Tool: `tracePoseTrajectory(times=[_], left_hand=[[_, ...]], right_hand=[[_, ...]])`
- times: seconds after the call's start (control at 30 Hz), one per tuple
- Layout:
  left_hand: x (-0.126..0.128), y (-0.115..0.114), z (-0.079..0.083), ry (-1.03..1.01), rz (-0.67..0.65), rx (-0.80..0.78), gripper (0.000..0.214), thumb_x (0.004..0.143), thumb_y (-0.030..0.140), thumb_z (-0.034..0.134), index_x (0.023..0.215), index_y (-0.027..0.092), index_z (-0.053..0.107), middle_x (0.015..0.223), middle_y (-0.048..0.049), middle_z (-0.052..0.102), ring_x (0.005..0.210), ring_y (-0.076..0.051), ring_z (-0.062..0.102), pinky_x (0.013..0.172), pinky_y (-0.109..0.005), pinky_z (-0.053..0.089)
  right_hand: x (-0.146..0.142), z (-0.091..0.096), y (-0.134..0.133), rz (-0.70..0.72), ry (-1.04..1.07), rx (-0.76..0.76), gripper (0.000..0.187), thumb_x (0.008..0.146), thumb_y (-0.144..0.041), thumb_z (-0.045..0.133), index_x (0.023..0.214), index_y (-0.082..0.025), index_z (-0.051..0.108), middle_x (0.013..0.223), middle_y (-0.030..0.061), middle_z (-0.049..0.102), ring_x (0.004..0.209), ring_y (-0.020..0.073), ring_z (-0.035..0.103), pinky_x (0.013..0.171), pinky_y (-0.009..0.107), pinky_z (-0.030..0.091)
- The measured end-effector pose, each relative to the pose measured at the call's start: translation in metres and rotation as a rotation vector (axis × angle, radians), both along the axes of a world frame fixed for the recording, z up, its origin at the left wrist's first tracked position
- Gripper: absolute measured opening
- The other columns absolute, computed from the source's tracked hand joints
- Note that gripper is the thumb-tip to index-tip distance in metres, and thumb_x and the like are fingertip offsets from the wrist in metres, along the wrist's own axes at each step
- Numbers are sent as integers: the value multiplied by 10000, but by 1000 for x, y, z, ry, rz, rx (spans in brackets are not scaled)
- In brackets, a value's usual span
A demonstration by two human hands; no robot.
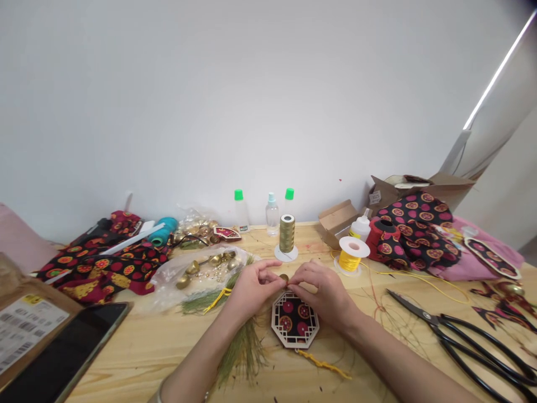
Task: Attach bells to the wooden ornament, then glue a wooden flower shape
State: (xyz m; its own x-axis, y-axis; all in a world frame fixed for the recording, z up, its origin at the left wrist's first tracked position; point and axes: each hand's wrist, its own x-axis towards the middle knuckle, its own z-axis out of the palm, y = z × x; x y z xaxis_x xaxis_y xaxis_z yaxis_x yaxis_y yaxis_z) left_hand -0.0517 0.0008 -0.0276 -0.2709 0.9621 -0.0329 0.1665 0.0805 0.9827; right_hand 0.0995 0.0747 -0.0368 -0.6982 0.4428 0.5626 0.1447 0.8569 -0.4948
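My left hand (250, 290) and my right hand (322, 292) meet at the table's middle, both pinching a small gold bell or bead (284, 277) between fingertips. Just below them lies an octagonal wooden ornament (293, 320) with red-and-black patterned fabric inside. A yellow braided cord (323, 365) trails from its lower edge. An olive-green tassel (245, 350) lies under my left forearm. Behind the hands stand a gold thread spool (287, 234) and a yellow cord spool (351, 254).
Black scissors (457, 336) lie at right. A plastic bag of gold bells (197, 274), patterned fabric (104, 263), glue bottles (272, 214), cardboard boxes (338, 221), a dark phone (67, 352) and a labelled parcel (23, 327) surround the wooden table (159, 347).
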Motion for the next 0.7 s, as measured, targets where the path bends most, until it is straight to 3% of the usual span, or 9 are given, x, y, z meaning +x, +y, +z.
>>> tracePoseTrajectory(times=[0.17, 0.4, 0.7], left_hand=[[0, -1, 1, 49, 14, 18, 367, 580, 223, 642, 926, 129, 564, 582, 24, 614, 542, -110, 523, 557, -230, 379], [1, -2, 3, -129, -3, -65, 419, 566, 234, 674, 950, 122, 548, 617, 14, 631, 590, -108, 562, 597, -219, 405], [2, -3, 7, -203, 45, -137, 485, 544, 263, 703, 973, 109, 539, 692, -59, 686, 644, -139, 603, 636, -232, 428]], right_hand=[[-1, -2, -1, -18, 6, 59, 73, 746, -205, 546, 699, -198, 601, 684, 10, 608, 659, 133, 520, 620, 262, 382], [-3, -4, -3, -27, 38, 92, 72, 742, -185, 544, 710, -197, 607, 671, 6, 606, 638, 127, 502, 606, 255, 368], [-3, 3, -6, -81, 2, 348, 154, 775, -210, 511, 681, -203, 632, 628, 9, 588, 594, 117, 412, 518, 229, 297]])
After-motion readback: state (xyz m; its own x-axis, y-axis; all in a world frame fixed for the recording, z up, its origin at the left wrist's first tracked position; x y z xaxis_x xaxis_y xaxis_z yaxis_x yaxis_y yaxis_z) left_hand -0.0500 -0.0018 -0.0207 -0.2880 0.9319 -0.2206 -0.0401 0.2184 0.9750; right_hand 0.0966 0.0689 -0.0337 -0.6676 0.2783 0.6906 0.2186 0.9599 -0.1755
